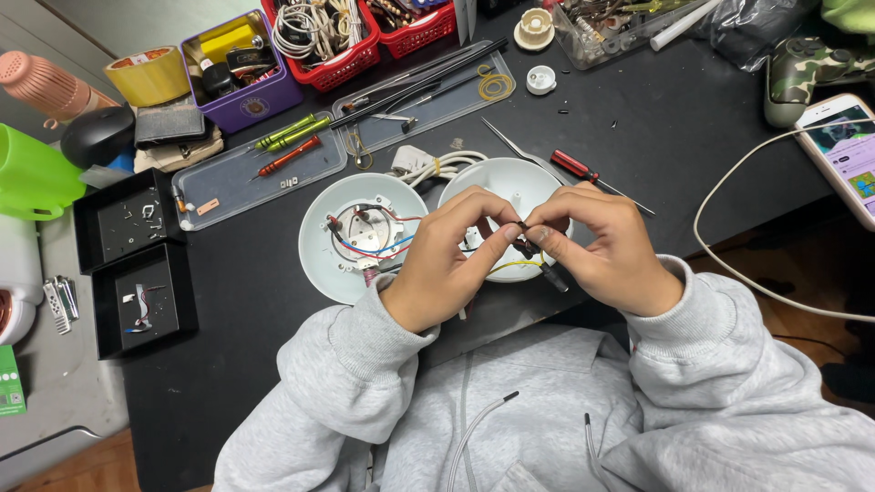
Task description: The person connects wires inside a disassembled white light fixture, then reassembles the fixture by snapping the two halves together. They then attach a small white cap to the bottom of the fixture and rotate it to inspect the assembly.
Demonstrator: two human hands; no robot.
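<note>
While both my left hand and right hand pinch this dark wire, the white lamp base sits open. Wiring's exposed, cover still off, so nowhere near closed up.

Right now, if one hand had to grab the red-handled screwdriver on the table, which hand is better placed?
Right. The right hand sits just below the red-handled screwdriver. The left hand is farther off, over the white round base, and would have to cross. Both pinch the small wire, so one must let go.

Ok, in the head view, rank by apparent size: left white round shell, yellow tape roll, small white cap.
1. left white round shell
2. yellow tape roll
3. small white cap
Tape and cap lie farther from the camera, so true sizes are unsure.
</note>
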